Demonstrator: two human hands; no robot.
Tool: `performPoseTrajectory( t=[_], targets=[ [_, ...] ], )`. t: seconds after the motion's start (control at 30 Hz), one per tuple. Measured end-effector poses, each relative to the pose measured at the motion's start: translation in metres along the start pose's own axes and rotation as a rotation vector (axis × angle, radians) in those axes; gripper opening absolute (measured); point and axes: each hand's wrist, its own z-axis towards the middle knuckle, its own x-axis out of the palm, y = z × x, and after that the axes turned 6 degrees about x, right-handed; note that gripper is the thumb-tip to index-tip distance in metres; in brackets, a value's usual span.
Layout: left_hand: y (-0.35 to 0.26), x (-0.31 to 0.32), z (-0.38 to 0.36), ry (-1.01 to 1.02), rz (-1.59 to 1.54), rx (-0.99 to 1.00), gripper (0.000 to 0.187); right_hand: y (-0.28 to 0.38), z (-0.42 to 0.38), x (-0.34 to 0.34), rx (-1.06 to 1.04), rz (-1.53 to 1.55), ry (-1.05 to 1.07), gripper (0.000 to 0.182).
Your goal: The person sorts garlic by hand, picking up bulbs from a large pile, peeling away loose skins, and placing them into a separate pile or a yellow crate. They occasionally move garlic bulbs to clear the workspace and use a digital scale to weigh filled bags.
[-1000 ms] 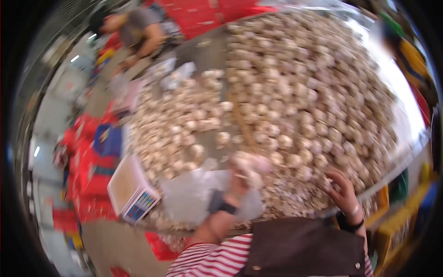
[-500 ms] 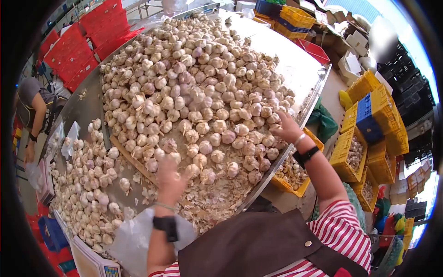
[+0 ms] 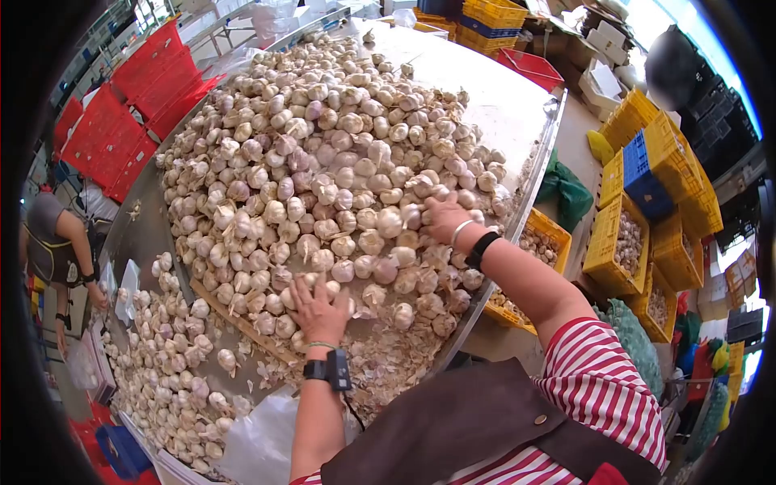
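Observation:
A big heap of garlic bulbs (image 3: pixel 299 162) covers the metal table (image 3: pixel 477 77). My left hand (image 3: pixel 321 309) lies palm down at the near edge of the heap, fingers spread over several bulbs. Farther up and to the right, my right hand (image 3: pixel 447 221) rests on bulbs with its fingers stretched out; the fingertips are partly hidden among them. Loose garlic skins (image 3: pixel 388 343) litter the tabletop close to my body. Left of a wooden strip (image 3: pixel 242 322) spreads a second group of garlic bulbs (image 3: pixel 174 347).
A clear plastic bag (image 3: pixel 263 440) lies at the near left. Beside the table's right edge stands a yellow crate (image 3: pixel 546 222) of garlic, with stacked yellow crates (image 3: pixel 614 242) beyond. Red crates (image 3: pixel 109 145) are at the left, near another person (image 3: pixel 61 234).
My left hand has come down onto the bulbs and spread its fingers. My right hand has moved left, from the table's right edge onto the heap. The view has shifted slightly.

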Motion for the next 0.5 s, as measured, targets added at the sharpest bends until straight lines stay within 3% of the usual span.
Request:
performPoseTrajectory(
  t=[0.03,0.1,0.13,0.17,0.27,0.33,0.5],
  targets=[
    [0.011,0.004,0.008,-0.047,-0.037,0.001,0.064,0.008,0.001,0.006,-0.076,-0.134,-0.005,0.048],
    [0.021,0.003,0.016,-0.089,0.013,0.038,0.056,0.030,-0.018,0.006,0.067,0.216,0.032,0.043],
    [0.023,0.001,0.019,-0.096,0.008,0.015,0.055,0.041,-0.033,0.000,-0.108,-0.017,-0.011,0.041],
    [0.025,0.000,0.021,-0.103,0.005,-0.006,0.054,0.047,-0.036,0.003,-0.145,0.044,0.079,0.042],
    [0.025,-0.001,0.024,-0.083,-0.003,-0.029,0.054,0.058,-0.035,0.051,-0.336,-0.145,-0.070,0.045],
    [0.029,-0.002,0.023,-0.064,-0.032,-0.038,0.056,0.074,-0.051,0.063,-0.271,0.268,-0.057,0.049],
    [0.035,0.001,0.017,-0.076,-0.004,-0.017,0.058,0.068,-0.093,0.028,-0.437,0.690,-0.107,0.061]
  ],
)
